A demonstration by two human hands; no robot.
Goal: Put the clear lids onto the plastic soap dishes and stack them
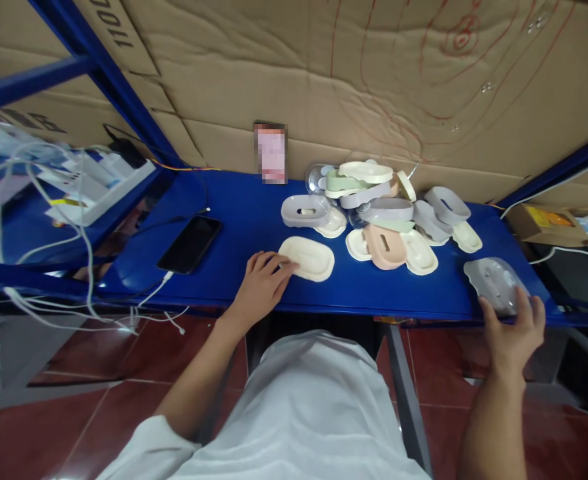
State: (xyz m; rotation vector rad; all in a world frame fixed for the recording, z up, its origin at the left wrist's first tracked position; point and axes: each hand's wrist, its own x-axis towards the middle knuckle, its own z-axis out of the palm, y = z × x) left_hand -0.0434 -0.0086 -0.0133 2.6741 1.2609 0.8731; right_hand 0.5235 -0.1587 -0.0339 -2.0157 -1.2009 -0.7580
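"Desk [241,233] in glossy blue, two bare hands at its near side — what is the left hand [267,277] doing?"

"Its fingers touch the left rim of a shallow cream oval tray [310,257], which lies flat on the desk. I cannot tell whether they pinch it or merely rest there."

"And the right hand [517,330]?"

"Grasping: thumb and fingers sit on opposite sides of a see-through, wavy-edged plastic case [494,285] at the desk's right end. Whether its underside touches the surface, I can't tell."

"What lies between the two?"

"Farther back, a loose heap of lavender-grey, cream and pale green pieces [367,193]. In front of that, a peach slotted oval tray [388,258] overlaps cream pieces on either side."

"Anything left of the cream tray?"

"A flat black phone [191,243], well apart from the heap — a white cable [161,283] meets its near end. Brown cardboard [224,80] stands behind everything."
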